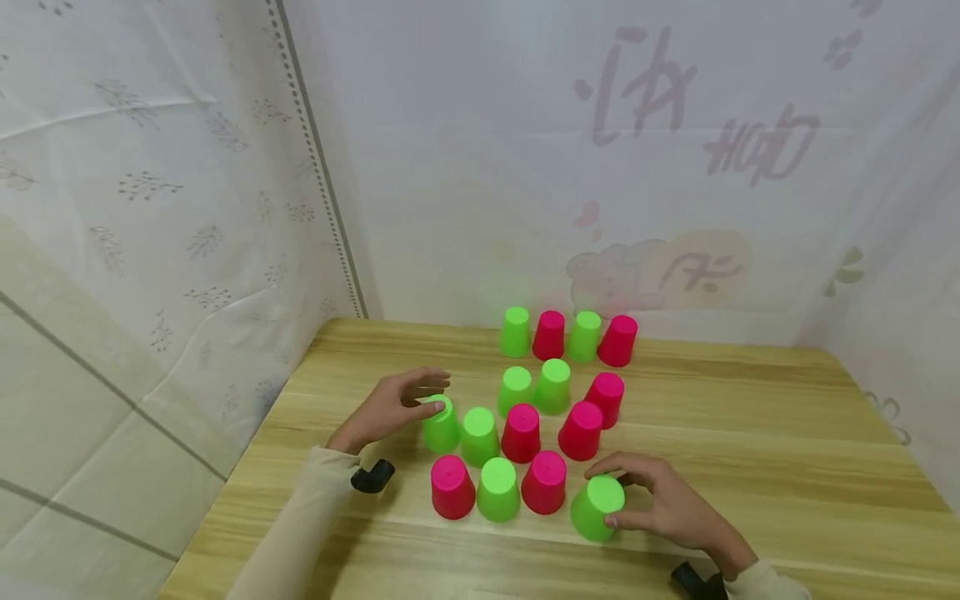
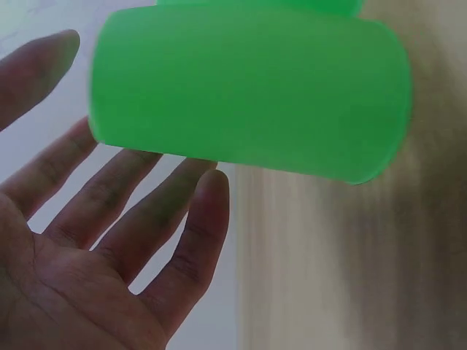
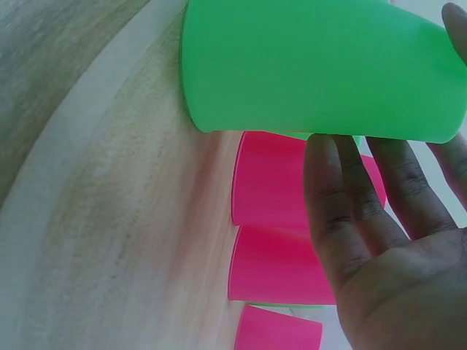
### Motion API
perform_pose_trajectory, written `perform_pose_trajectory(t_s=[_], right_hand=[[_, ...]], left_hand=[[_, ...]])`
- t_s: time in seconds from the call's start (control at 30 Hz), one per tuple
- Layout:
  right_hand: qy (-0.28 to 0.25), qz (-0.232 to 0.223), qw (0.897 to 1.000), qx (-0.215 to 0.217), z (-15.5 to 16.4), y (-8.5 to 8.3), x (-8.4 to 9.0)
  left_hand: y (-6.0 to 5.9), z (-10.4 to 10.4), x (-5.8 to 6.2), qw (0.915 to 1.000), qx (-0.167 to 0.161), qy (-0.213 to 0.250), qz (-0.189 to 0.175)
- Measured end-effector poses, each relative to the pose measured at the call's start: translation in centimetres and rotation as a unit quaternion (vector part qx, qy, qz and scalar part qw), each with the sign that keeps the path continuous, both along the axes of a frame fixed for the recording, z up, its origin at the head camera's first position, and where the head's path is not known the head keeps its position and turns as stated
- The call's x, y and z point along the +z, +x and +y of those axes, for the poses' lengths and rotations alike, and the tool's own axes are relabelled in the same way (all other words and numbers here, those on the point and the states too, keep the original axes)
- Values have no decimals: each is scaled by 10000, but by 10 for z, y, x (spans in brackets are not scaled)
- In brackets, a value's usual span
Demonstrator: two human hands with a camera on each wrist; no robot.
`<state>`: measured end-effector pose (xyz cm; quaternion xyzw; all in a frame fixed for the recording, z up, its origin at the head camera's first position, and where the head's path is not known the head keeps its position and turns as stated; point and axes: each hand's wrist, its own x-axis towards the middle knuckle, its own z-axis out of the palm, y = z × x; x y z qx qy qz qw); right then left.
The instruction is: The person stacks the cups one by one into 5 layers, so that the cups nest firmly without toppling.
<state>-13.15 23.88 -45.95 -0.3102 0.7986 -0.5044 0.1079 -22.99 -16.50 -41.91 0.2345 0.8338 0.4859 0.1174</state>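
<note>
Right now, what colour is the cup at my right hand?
The cup at your right hand is bright green, seen best in the head view.

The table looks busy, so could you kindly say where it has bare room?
Widest: right of the cups, on the far side of the right hand. Also bare: the back-left corner of the table, beyond the left hand, and a strip before the front row. Crowded: between the hands, where cups stand close.

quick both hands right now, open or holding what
left hand: open, beside a bright green upturned plastic cup
right hand: closed around the front-right bright green upturned plastic cup
</note>
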Motion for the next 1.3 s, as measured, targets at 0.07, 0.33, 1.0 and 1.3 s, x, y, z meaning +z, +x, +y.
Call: perform_pose_trajectory(t_s=[0.07,0.33,1.0,1.3], right_hand=[[-43,-39,10000,-7,0,0,0],[-62,93,9999,-57,1,0,2],[208,701,9946,-739,39,-27,17],[560,939,9871,-1168,65,-54,25]], left_hand=[[6,1,3,10000,38,-9,-51],[14,-1,-4,9997,172,50,-174],[22,-4,-11,9992,256,264,-170],[23,-5,-10,9993,233,261,-164]])
